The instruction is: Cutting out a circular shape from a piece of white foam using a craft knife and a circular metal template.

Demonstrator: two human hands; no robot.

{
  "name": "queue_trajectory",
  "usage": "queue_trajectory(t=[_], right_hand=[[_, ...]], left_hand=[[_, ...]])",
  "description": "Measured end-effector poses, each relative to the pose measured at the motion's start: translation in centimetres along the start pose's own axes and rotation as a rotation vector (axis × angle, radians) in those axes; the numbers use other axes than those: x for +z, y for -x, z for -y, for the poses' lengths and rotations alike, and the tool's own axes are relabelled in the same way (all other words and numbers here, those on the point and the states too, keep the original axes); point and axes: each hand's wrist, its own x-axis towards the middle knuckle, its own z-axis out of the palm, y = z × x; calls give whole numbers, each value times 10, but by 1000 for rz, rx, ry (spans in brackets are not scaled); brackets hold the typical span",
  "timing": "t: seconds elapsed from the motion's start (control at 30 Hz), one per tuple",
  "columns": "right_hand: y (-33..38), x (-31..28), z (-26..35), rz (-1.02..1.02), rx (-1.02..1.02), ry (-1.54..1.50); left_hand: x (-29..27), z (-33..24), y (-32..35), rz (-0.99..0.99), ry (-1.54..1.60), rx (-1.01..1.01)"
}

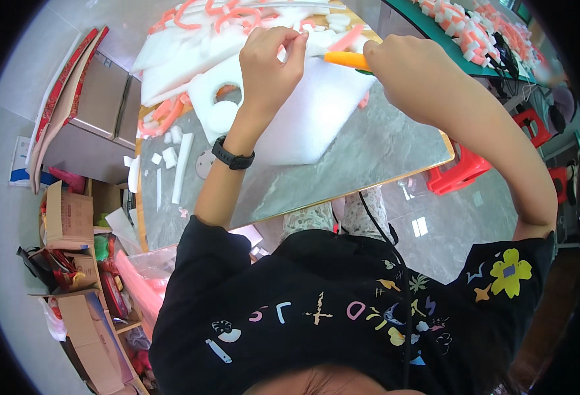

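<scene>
Over a white foam sheet (310, 125) lying on the grey marbled table, my left hand (270, 62) is raised with thumb and forefinger pinched together. Whatever the pinch holds, if anything, is too small to make out. My right hand (405, 69) is wrapped round an orange utility knife (347, 60), its front end pointing left toward my left hand. The blade itself cannot be seen clearly. Left of the sheet, beside my left forearm, lies a white foam piece with a round cutout (204, 92), and a white foam disc (222, 117) is next to it.
Foam sheets (178, 62) and pink foam strips (237, 13) are heaped at the far side. Small white offcuts (169, 157) lie on the table's left. A red stool (458, 171) stands off the right corner. Cardboard boxes (69, 217) fill shelves at left; a green table (428, 26) bears pink-and-white foam pieces.
</scene>
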Motion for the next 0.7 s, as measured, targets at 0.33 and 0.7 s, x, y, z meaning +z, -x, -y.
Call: queue_trajectory(t=[0.33, 0.7], right_hand=[[24, 8, 17, -114, 156, -160], [71, 63, 35, -183, 618, -833]], left_hand=[[-10, 10, 1, -18, -25, -167], [-28, 4, 41, -224, 391, -705]])
